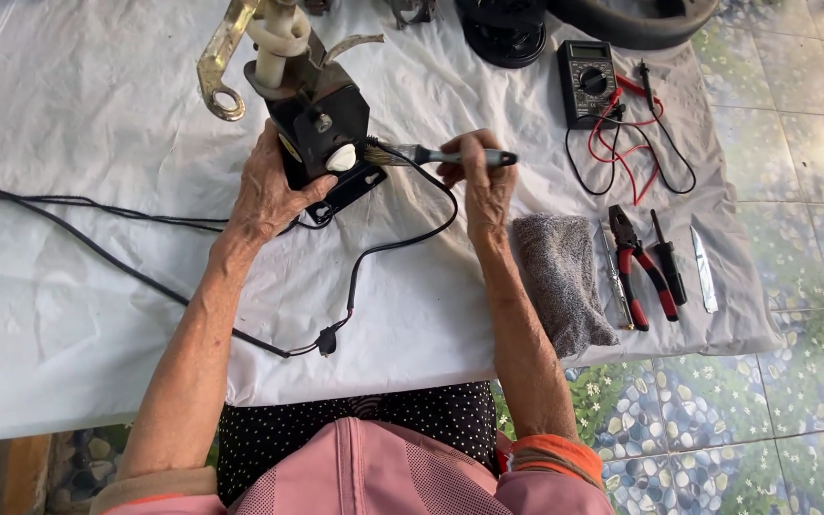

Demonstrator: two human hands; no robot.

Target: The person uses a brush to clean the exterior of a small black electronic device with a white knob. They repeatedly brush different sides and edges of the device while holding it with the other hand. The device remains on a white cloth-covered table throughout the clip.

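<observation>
A motor unit (321, 129) stands on the sheet (97, 114), with the left hand (264, 191) on its left side. To its right, the right hand (484, 181) holds a brush (441, 155) against it. Right of that hand lies a cloth (560, 277), then pliers (641, 262) and a screwdriver (668, 257). Behind these sits a meter (587, 81). A cable (126, 262) runs left across the sheet.

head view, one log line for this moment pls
left hand steadies black box | right hand holds brush, bristles at white knob | pliers on sheet

Left hand (269, 191) steadies a black motor housing (321, 124); right hand (484, 181) brushes it with a small brush (441, 155).
</observation>
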